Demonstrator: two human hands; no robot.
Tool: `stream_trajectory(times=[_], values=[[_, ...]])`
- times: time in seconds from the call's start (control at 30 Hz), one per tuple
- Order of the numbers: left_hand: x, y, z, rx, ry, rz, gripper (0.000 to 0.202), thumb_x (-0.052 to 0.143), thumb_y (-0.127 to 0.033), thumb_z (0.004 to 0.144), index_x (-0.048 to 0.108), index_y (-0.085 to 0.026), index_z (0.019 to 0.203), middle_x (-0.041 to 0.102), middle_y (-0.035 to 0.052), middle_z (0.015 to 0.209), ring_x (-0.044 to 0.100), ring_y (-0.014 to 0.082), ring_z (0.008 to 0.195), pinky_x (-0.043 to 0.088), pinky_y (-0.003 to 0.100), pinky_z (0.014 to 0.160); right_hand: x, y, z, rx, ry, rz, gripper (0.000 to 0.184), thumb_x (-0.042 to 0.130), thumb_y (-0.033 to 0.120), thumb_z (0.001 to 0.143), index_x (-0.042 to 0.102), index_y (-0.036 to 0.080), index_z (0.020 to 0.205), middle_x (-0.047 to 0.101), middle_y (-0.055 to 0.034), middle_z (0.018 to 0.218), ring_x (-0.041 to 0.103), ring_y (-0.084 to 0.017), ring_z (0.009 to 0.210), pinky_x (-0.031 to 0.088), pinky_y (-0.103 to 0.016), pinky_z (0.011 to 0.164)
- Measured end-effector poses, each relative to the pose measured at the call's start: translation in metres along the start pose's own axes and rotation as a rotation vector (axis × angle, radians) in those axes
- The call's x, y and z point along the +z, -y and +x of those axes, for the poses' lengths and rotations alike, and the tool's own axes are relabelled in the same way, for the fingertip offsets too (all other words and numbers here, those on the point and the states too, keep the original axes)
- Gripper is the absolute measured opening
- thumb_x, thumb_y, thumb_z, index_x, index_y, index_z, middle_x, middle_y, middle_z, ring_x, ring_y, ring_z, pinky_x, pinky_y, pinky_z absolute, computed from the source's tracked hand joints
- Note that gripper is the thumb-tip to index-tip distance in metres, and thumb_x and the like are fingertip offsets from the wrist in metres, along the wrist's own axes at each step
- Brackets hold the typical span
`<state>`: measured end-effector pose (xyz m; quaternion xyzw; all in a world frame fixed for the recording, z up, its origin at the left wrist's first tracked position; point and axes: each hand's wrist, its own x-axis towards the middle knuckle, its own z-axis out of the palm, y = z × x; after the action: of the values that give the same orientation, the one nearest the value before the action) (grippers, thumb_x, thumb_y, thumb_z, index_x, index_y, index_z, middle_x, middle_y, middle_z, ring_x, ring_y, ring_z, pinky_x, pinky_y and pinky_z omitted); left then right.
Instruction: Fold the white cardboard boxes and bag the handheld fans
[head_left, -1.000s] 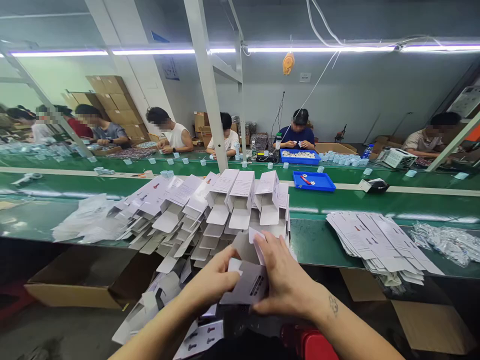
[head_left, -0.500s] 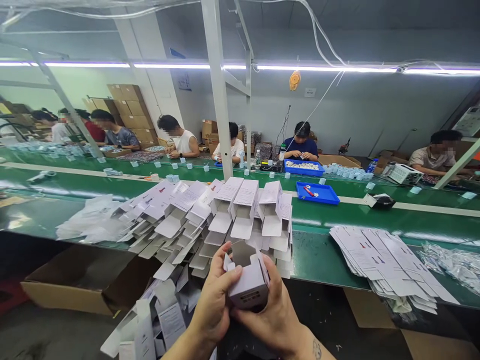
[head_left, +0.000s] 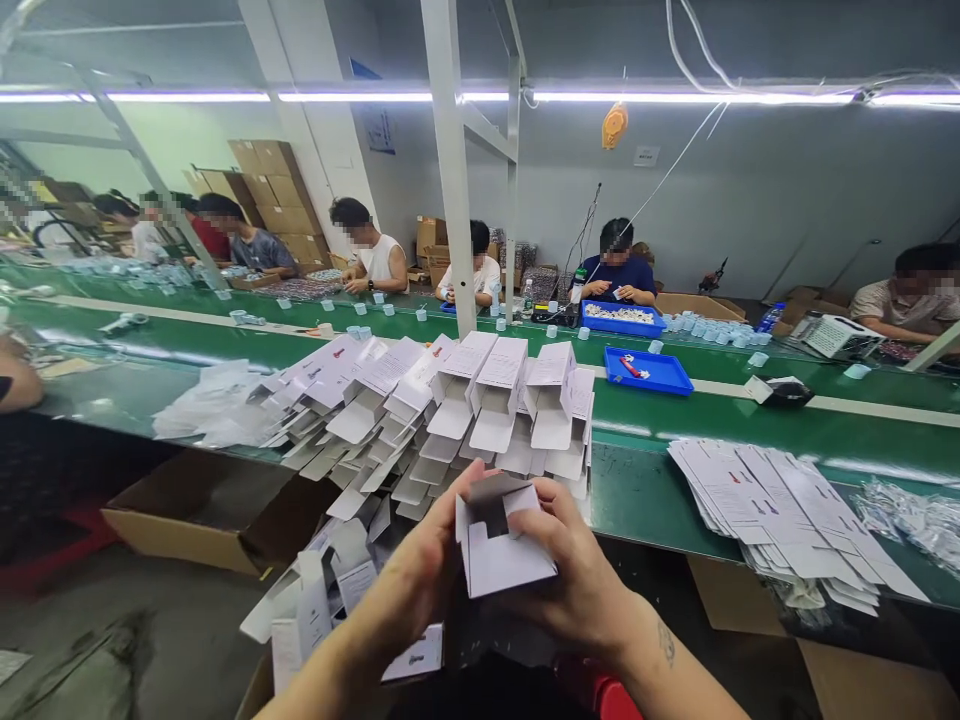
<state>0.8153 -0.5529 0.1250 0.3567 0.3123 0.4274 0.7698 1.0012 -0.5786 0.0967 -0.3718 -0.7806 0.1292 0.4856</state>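
My left hand [head_left: 420, 570] and my right hand [head_left: 577, 570] both grip a small white carton box [head_left: 499, 545], held low in front of me with its open end and flaps turned up. Just beyond it, on the green table [head_left: 637, 490], stands a fanned heap of folded white boxes [head_left: 450, 400] with their flaps open. A spread stack of flat unfolded carton blanks [head_left: 780, 505] lies to the right of my hands on the table edge.
More white boxes [head_left: 330, 600] lie below my left arm, beside an open cardboard box [head_left: 210, 520] on the floor. A blue tray [head_left: 647, 370] sits on the green conveyor; clear plastic bags [head_left: 915, 515] lie far right. Several people work across the line. A white post [head_left: 454, 170] rises ahead.
The flat grey blank I held has been opened into a box shape and turned; its white side now faces me with flaps up. My hands stayed low in front.
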Motion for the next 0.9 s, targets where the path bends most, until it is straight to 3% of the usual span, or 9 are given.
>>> stream_trajectory(times=[0.07, 0.13, 0.23, 0.3, 0.43, 0.53, 0.7, 0.8, 0.9], values=[[-0.004, -0.004, 0.006, -0.041, 0.029, 0.001, 0.063, 0.075, -0.056, 0.07, 0.064, -0.022, 0.122, 0.067, 0.0085, 0.122, 0.061, 0.029, 0.111, 0.049, 0.032, 0.087, -0.004, -0.001, 0.006, 0.054, 0.046, 0.037, 0.072, 0.088, 0.034, 0.06, 0.046, 0.029, 0.118, 0.043, -0.0092, 0.124, 0.054, -0.025, 0.112, 0.053, -0.036, 0.09], [-0.003, -0.008, 0.013, -0.088, 0.027, 0.053, 0.055, 0.081, -0.041, 0.069, 0.065, -0.023, 0.119, 0.071, 0.0065, 0.114, 0.065, 0.0244, 0.1, 0.05, 0.029, 0.084, -0.008, -0.004, 0.012, 0.122, 0.127, 0.104, 0.071, 0.091, 0.038, 0.054, 0.051, 0.027, 0.112, 0.045, -0.0079, 0.121, 0.056, -0.024, 0.111, 0.053, -0.034, 0.091], [0.005, -0.009, 0.021, -0.114, 0.008, 0.041, 0.072, 0.086, -0.021, 0.06, 0.06, -0.03, 0.126, 0.068, 0.0032, 0.121, 0.067, 0.0205, 0.092, 0.051, 0.029, 0.082, -0.014, -0.007, 0.022, 0.178, 0.273, 0.164, 0.068, 0.091, 0.042, 0.053, 0.055, 0.026, 0.109, 0.048, -0.0069, 0.125, 0.055, -0.024, 0.117, 0.05, -0.034, 0.098], [0.01, -0.004, 0.025, -0.058, -0.086, 0.016, 0.068, 0.087, -0.019, 0.056, 0.065, -0.028, 0.119, 0.07, 0.0025, 0.117, 0.068, 0.0177, 0.086, 0.052, 0.027, 0.078, -0.015, -0.005, 0.023, 0.197, 0.317, 0.109, 0.071, 0.089, 0.045, 0.054, 0.055, 0.027, 0.114, 0.043, -0.0088, 0.135, 0.049, -0.028, 0.127, 0.047, -0.039, 0.104], [0.013, 0.013, 0.029, 0.13, -0.325, 0.045, 0.04, 0.084, -0.031, 0.061, 0.074, -0.022, 0.099, 0.076, 0.0011, 0.098, 0.067, 0.0167, 0.082, 0.053, 0.023, 0.074, 0.002, 0.01, 0.006, 0.263, 0.175, -0.133, 0.097, 0.088, 0.038, 0.058, 0.036, 0.025, 0.138, 0.022, -0.0178, 0.152, 0.03, -0.039, 0.14, 0.04, -0.053, 0.109], [0.011, 0.022, 0.023, 0.176, -0.378, 0.249, 0.038, 0.077, -0.035, 0.07, 0.074, -0.023, 0.105, 0.076, 0.0031, 0.102, 0.068, 0.0235, 0.093, 0.054, 0.03, 0.083, 0.019, 0.016, -0.01, 0.243, 0.024, -0.167, 0.099, 0.085, 0.032, 0.061, 0.027, 0.022, 0.141, 0.033, -0.0203, 0.145, 0.039, -0.039, 0.134, 0.043, -0.056, 0.106], [0.007, 0.015, 0.013, 0.127, -0.048, 0.608, 0.035, 0.077, -0.034, 0.07, 0.076, -0.025, 0.104, 0.058, 0.0048, 0.139, 0.045, 0.0313, 0.134, 0.031, 0.038, 0.115, 0.017, 0.004, -0.012, 0.16, -0.013, -0.111, 0.062, 0.067, 0.014, 0.069, 0.043, 0.021, 0.126, 0.05, -0.0135, 0.126, 0.052, -0.028, 0.122, 0.05, -0.043, 0.102], [0.002, 0.012, 0.016, 0.008, 0.008, 0.484, 0.034, 0.073, -0.044, 0.074, 0.077, -0.023, 0.1, 0.05, 0.0076, 0.147, 0.041, 0.0336, 0.136, 0.035, 0.041, 0.112, 0.01, 0.003, -0.01, 0.092, 0.012, -0.126, 0.059, 0.066, 0.014, 0.069, 0.046, 0.02, 0.123, 0.051, -0.0138, 0.126, 0.051, -0.027, 0.124, 0.05, -0.04, 0.102], [0.002, 0.013, 0.018, -0.042, 0.037, 0.334, 0.055, 0.081, -0.036, 0.068, 0.066, -0.028, 0.12, 0.048, 0.0075, 0.147, 0.051, 0.0308, 0.126, 0.045, 0.036, 0.1, 0.007, 0.009, -0.011, 0.047, -0.037, -0.13, 0.055, 0.067, 0.014, 0.067, 0.045, 0.021, 0.117, 0.051, -0.0147, 0.125, 0.052, -0.028, 0.123, 0.052, -0.041, 0.099]])
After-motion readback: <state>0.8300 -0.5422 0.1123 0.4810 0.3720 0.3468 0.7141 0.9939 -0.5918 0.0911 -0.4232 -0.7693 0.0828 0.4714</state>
